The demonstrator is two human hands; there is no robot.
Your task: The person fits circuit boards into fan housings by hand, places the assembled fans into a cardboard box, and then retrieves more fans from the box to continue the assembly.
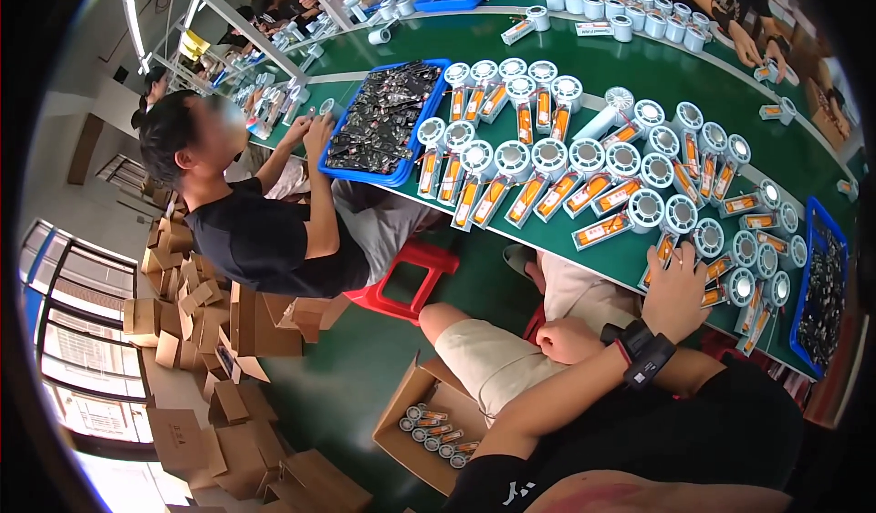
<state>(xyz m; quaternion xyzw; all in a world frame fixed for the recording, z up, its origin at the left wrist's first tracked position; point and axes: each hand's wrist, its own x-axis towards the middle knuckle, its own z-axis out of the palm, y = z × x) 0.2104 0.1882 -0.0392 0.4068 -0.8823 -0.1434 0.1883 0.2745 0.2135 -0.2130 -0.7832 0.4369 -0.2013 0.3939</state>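
Note:
My left arm crosses to the right, and my left hand (675,289) is at the table's near edge. Its fingers bend over the handle of a light-blue handheld fan (681,213) with a round grille, seemingly gripping it; the fingertips are partly hidden. Beneath that forearm my right hand (566,340) rests closed over my lap, and I cannot make out anything in it. Many similar open-handled fans (549,154) lie in rows, orange battery packs and wires showing in their handles.
Blue trays of small black parts stand left (401,173) and right (799,330) on the green table (383,55). A co-worker (265,212) sits at my left on a red stool (412,271). An open carton (401,440) holding fans is beside my leg; cardboard boxes (182,285) crowd the floor.

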